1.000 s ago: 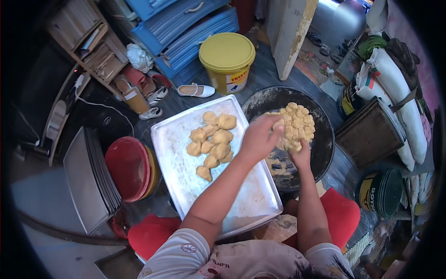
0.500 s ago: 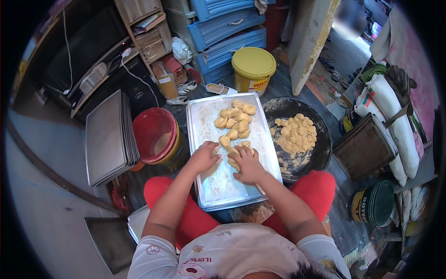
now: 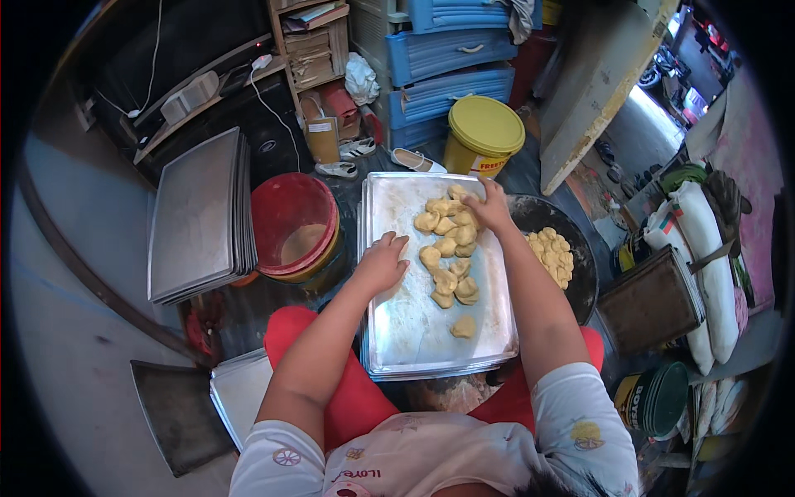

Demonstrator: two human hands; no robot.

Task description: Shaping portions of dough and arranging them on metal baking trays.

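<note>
While hands (image 3: 383, 263) rest on the tray (image 3: 406, 323), a red bucket (image 3: 291, 217) stands beside.

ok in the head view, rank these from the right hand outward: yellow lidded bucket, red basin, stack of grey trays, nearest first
From the right hand, at the tray's far edge:
1. Yellow lidded bucket, just beyond the hand.
2. Red basin, left of the baking tray.
3. Stack of grey trays, farther left, past the basin.

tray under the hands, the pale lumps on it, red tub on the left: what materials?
Tray: looks like bare metal, likely aluminium; dull grey sheen, rolled rim, floury film.
Lumps: soft dough, pale yellow, matte, irregular pinched shapes; the right hand rests on them.
Red tub: probably plastic; uniform glossy colour, thin rim.
</note>
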